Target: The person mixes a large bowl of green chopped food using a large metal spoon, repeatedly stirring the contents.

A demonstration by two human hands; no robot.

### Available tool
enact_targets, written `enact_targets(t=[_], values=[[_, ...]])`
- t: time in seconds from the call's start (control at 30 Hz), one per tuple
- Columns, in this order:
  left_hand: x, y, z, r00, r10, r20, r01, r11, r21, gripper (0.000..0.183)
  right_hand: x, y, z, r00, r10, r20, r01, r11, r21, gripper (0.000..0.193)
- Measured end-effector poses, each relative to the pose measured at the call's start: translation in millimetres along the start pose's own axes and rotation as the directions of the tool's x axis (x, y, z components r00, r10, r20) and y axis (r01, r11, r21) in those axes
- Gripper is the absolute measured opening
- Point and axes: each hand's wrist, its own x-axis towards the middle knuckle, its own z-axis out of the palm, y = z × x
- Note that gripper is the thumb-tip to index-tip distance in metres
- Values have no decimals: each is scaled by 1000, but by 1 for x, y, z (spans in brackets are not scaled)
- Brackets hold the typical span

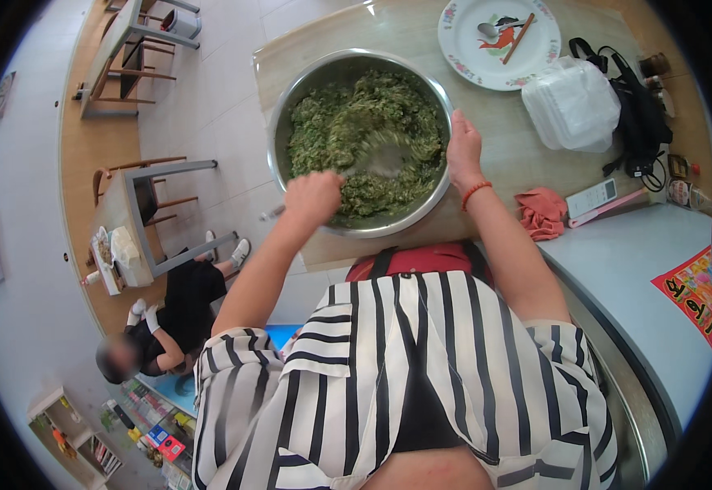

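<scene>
A wide metal bowl [440,192] stands on the table and holds a large mass of chopped green filling [323,131]. My left hand [313,198] is closed around the handle of a metal spoon [388,158], whose end pokes out below my fist. The spoon's head lies in the filling and is smeared by motion. At the bowl's right side, my right hand [464,151] grips the rim, with some fingers hidden. A red beaded bracelet [476,194] circles that wrist.
Right of the bowl are a floral plate [466,65] with a small spoon and brown stick, clear plastic containers [572,106], a black bag [640,122], a pink cloth [540,214] and a white remote [591,198]. A person in black [184,306] sits at the left, near other tables.
</scene>
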Motion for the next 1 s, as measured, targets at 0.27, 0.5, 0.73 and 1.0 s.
enact_targets(t=[0.27, 0.5, 0.73, 1.0], values=[[-29, -4, -53, 991, -80, -104, 90, 991, 101, 27, 5, 6, -3, 1000, -9, -23, 9, 1000, -1, 46], [2, 3, 16, 974, 148, -170, -140, 989, 56, 31, 1, -7, -3, 995, 72, 71, -69, 996, -48, 50], [13, -20, -63, 934, -28, -355, 76, 990, 123, 33, 8, 5, -7, 994, 84, 70, -85, 996, 5, 50], [99, -31, -72, 947, -13, -322, 59, 989, 132, 31, 1, -1, -1, 1000, -15, 9, 16, 999, -45, 47]])
